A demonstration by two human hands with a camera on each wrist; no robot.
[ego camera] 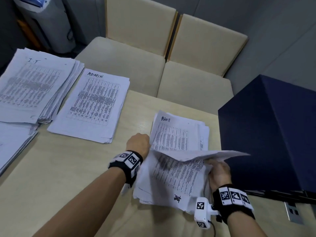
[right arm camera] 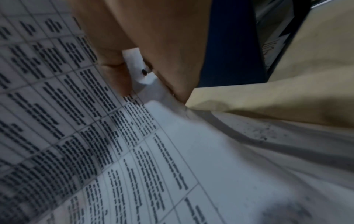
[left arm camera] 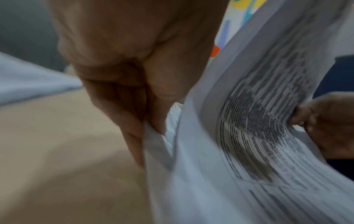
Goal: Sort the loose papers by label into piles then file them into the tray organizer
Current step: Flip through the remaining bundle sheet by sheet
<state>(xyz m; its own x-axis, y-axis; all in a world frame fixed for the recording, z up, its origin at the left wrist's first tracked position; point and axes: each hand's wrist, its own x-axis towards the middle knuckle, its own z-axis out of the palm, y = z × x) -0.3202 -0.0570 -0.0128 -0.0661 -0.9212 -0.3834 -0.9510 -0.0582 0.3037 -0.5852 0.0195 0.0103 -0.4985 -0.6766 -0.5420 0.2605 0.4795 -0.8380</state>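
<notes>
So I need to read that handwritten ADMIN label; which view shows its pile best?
The head view: the ADMIN pile lies flat with its label legible. Neither wrist view shows it clearly, only the held sheets up close.

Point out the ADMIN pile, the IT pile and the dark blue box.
ADMIN pile [ego camera: 92,106]: head view, middle of its top sheet.
IT pile [ego camera: 32,86]: head view, printed table on top.
dark blue box [ego camera: 273,134]: head view, its sloping front face.

On the table I see the IT pile far left, the ADMIN pile beside it, a third pile right of centre; the tray organizer stands rightmost, two chairs behind.
</notes>
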